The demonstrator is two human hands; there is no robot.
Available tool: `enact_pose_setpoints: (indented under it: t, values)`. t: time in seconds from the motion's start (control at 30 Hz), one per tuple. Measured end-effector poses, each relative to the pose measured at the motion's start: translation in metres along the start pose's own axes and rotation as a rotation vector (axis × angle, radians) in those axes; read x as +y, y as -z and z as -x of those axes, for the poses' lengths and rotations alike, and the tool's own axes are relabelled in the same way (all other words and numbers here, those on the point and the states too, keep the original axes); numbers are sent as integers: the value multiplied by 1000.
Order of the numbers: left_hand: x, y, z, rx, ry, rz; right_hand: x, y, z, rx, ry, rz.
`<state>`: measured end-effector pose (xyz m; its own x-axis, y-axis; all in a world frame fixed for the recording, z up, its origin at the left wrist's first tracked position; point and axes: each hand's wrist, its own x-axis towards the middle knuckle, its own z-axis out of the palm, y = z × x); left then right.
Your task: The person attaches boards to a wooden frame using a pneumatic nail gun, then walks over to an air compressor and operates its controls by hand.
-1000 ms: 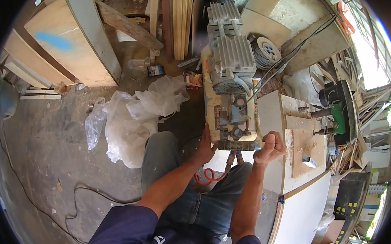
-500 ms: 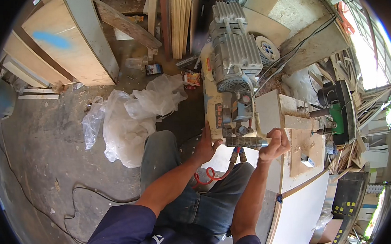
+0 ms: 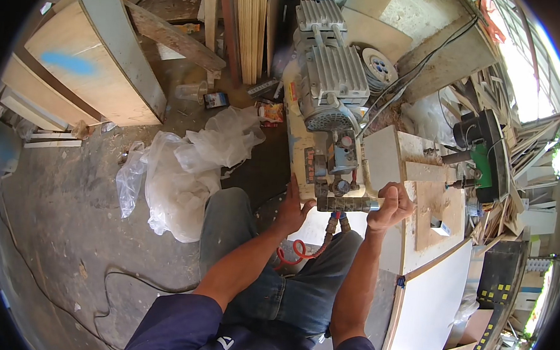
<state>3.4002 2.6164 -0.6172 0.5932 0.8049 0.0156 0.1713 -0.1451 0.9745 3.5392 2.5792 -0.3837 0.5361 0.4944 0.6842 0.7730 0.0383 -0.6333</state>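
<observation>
An air compressor [image 3: 332, 76] with a ribbed metal motor and a cream tank stands in front of me. My left hand [image 3: 293, 210] rests against the near left side of the tank, fingers apart. At the right end of the dark handle bar [image 3: 348, 204], my right hand [image 3: 391, 207] is closed; what it may hold there is hidden. Gauges and a blue valve block [image 3: 342, 154] sit above the bar. A red coiled hose [image 3: 301, 253] hangs from brass fittings below it, between my knees.
Crumpled plastic sheeting [image 3: 182, 176] lies on the floor at left, near a wooden cabinet [image 3: 102, 58]. A cable reel [image 3: 379, 66] stands behind the compressor. At right are a white cabinet [image 3: 381, 174], a green drill press [image 3: 485, 167] and piled wood scraps [image 3: 522, 149].
The compressor's motor end swung slightly right, then back left. Both hands stayed at their places on it, shifting only slightly.
</observation>
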Motion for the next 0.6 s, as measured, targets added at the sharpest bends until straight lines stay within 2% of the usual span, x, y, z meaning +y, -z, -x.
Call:
enact_pose_setpoints:
  t: [0.27, 0.37, 0.6]
  values:
    - [2, 1, 0, 20, -25, -16, 0, 3, -2, -25, 18, 39]
    - [-4, -2, -1, 52, -77, -1, 3, 7, -2, -46, -47, 56]
    - [-3, -3, -2, 85, -127, 19, -4, 6, -9, -85, -80, -37]
